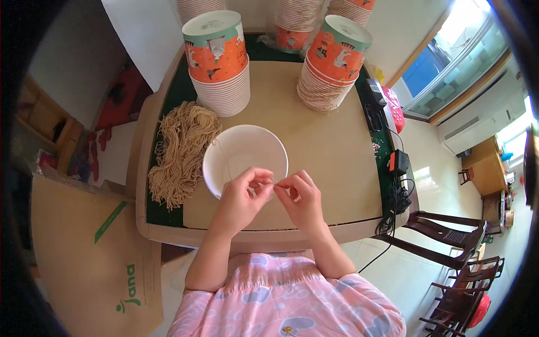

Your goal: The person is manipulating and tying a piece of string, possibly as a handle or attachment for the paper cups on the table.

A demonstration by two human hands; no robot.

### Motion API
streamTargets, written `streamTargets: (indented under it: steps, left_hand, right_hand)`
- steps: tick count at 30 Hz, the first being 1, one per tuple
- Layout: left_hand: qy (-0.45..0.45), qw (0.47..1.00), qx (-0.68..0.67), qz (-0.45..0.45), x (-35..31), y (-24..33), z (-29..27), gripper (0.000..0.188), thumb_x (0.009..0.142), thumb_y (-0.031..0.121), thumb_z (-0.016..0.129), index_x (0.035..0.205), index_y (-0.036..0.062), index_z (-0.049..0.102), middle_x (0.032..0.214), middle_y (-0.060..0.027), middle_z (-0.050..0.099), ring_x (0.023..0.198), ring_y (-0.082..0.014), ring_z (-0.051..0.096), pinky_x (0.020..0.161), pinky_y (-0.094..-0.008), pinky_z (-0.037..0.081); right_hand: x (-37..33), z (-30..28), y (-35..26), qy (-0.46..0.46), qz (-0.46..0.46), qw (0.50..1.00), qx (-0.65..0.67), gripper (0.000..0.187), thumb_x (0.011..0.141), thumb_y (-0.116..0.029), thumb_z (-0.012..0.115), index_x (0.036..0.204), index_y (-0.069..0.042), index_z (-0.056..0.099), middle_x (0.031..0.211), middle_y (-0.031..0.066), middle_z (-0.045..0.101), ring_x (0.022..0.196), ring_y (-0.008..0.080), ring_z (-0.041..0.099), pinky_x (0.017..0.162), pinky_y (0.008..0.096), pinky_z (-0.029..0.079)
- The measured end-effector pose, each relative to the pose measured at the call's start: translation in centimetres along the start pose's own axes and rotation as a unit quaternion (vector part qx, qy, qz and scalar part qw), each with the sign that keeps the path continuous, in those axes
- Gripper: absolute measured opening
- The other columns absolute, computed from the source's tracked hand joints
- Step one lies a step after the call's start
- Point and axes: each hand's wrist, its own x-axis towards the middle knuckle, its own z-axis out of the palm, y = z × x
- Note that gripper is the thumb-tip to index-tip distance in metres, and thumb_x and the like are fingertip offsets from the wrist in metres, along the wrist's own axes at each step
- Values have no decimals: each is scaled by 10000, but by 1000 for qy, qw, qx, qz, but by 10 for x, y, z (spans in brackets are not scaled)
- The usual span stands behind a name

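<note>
A white paper bucket [247, 143] stands near the front of the table, its open mouth tilted toward me. A thin beige cord [215, 144] shows at its left rim and runs faintly down inside. In front of the bucket, the fingertips of my left hand [245, 196] and my right hand [302, 201] almost meet, each pinched closed. Between them is a fine end of cord, mostly covered by the fingers. Left of the bucket lies a loose bundle of beige cords [182, 151].
Two tall stacks of orange-and-green paper buckets [219, 62] [337, 53] stand upside down farther back, with more stacks behind. Black cables and an adapter [399, 163] lie along the right table edge. A cardboard box [95, 258] is at lower left, a dark wooden chair [443, 233] at right.
</note>
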Motion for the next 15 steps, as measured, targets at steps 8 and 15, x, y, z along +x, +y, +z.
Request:
streamTargets:
  steps: [8,15]
  left_hand:
    - [-61,996,53,47,-4,2,7,262,826,-4,638,1088,-2,619,908,-109,646,728,-168,626,641,-275,514]
    - [-26,993,80,87,-5,2,8,155,828,8,646,983,-6,656,861,-118,638,726,-218,650,622,-305,520]
  right_hand:
    - [-10,-7,-1,-1,-5,1000,12,100,818,-40,682,911,-39,645,801,60,557,594,129,535,527,261,444]
    - [-7,-6,-6,-10,-6,1000,-8,94,831,-51,673,919,-38,643,836,70,579,621,164,576,548,285,472]
